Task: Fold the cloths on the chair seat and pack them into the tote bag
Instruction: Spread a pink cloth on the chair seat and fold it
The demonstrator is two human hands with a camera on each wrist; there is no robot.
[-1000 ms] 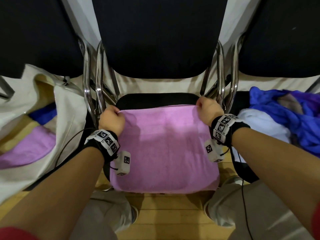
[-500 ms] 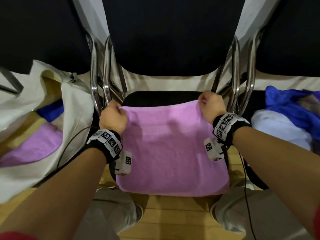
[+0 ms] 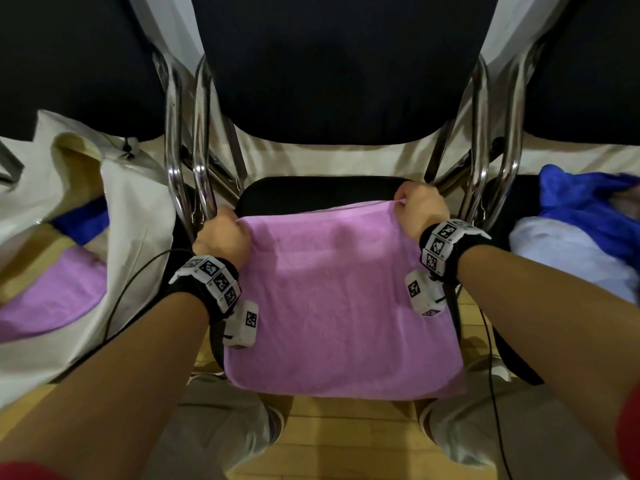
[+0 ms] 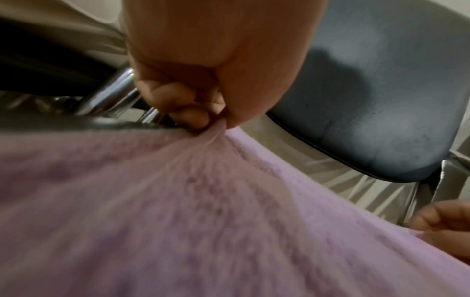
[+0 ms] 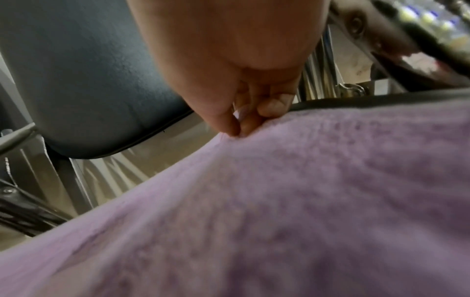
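A pink cloth (image 3: 332,299) lies spread over the black chair seat (image 3: 311,192), its near edge hanging over the front. My left hand (image 3: 221,237) pinches the cloth's far left corner, seen close in the left wrist view with the cloth (image 4: 203,201) bunched under the left hand (image 4: 201,120). My right hand (image 3: 420,211) pinches the far right corner, thumb against fingers (image 5: 272,105) on the cloth (image 5: 305,191). The cream tote bag (image 3: 131,216) gapes open on the left, with a pink cloth (image 3: 55,299) and a blue cloth (image 3: 83,221) inside.
Chrome chair frames (image 3: 183,150) stand between the seat and the tote bag, and more tubes (image 3: 495,150) rise on the right. A heap of blue cloth (image 3: 588,202) and white cloth (image 3: 561,258) lies on the right chair. Black chair backs fill the top of the head view.
Both hands keep their pinch on the far corners. The far edge has lifted slightly and the right corner sits a little higher; the head view has shifted leftward.
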